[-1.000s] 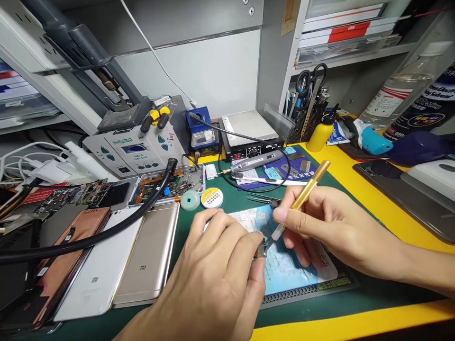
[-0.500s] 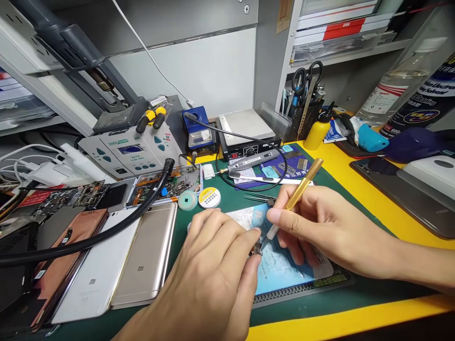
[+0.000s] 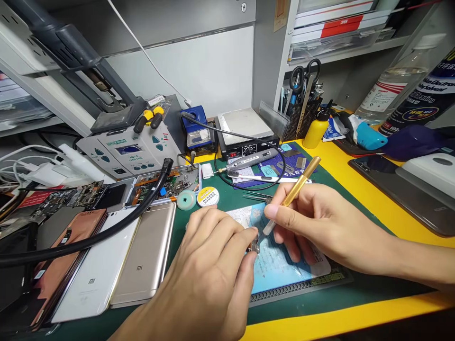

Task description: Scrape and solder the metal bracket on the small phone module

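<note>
Green mat (image 3: 377, 282), "QUICK" station (image 3: 144, 142), "MI" phones (image 3: 142, 253), left hand (image 3: 209, 265) pinching small part (image 3: 253, 245), right hand (image 3: 316, 218) gripping gold knife (image 3: 301, 182)

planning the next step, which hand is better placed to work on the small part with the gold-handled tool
Probably the right hand: it grips the gold-handled tool like a pen, tip close to the small part. The left hand seems busy steadying that part.

The Quick rework station (image 3: 142, 156) stood behind the gold Mi smartphone (image 3: 142, 265). The black hose (image 3: 157, 187) passed over the white smartphone (image 3: 92, 274). The toothbrush (image 3: 263, 178) lay before the rotary tool (image 3: 249, 161). The yellow bottle (image 3: 315, 133) stood beside the mesh holder (image 3: 312, 113).
</note>
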Demonstrator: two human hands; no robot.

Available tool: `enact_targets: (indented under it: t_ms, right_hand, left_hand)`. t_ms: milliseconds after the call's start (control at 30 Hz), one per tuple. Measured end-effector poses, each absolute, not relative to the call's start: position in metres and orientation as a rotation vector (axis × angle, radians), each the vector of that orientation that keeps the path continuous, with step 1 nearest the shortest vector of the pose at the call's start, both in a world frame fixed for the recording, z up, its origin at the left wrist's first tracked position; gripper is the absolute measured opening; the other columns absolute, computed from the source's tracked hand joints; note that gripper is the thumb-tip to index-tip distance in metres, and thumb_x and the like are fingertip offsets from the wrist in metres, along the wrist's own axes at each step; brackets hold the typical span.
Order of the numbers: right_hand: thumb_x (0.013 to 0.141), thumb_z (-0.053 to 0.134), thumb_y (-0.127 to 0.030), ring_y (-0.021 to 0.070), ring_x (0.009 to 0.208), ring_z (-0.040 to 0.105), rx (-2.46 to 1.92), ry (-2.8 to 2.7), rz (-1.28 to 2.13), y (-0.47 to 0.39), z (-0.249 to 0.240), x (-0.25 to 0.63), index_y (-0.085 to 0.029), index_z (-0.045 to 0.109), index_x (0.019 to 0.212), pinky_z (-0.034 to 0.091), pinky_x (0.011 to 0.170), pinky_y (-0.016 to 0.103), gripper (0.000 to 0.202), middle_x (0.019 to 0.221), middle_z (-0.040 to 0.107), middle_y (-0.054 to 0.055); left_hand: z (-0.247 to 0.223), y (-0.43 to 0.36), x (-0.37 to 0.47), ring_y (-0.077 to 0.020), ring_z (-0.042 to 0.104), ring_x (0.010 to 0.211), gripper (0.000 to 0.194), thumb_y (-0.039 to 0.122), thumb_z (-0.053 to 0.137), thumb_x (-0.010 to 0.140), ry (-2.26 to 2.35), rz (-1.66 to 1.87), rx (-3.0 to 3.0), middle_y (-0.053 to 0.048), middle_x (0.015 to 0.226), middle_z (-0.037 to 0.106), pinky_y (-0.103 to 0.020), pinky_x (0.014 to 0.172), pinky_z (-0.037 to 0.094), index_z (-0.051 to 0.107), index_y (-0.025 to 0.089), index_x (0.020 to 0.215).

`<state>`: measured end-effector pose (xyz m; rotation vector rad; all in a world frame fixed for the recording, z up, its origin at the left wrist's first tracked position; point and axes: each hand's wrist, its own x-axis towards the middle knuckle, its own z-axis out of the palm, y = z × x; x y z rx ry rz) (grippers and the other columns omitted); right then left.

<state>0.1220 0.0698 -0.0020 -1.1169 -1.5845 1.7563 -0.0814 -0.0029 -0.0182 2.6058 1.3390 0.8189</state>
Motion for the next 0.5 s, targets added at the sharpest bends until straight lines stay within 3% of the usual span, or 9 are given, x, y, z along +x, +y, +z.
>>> enact_targets:
  t_ms: [233, 500]
  right_hand:
    - [0.087, 0.080, -0.042, 0.0083, 0.040, 0.058, -1.130, -1.605, 1.776, 0.0721, -0.0021, 0.1225, -0.019, 0.062, 0.079, 0.045, 0.032, 0.014, 0.031, 0.062, 0.069, -0.003]
    - [0.086, 0.082, -0.040, 0.0072, 0.040, 0.059, -1.140, -1.633, 1.802, 0.0716, 0.0000, 0.1224, -0.019, 0.064, 0.079, 0.044, 0.032, 0.011, 0.028, 0.063, 0.071, -0.003]
  left_hand:
    - [-0.0191, -0.0022, -0.0822, -0.0260, 0.050, 0.088, 0.028, 0.008, 0.054, 0.095, 1.355, 0.766, 2.591, -0.011, 0.090, 0.063, -0.050, 0.085, 0.043, 0.070, 0.008, 0.118]
    - [-0.0151, -0.0018, -0.0872, -0.0249, 0.052, 0.094, 0.022, 0.010, 0.055, 0.095, 1.373, 0.731, 2.439, -0.006, 0.096, 0.064, -0.045, 0.086, 0.041, 0.066, 0.017, 0.113]
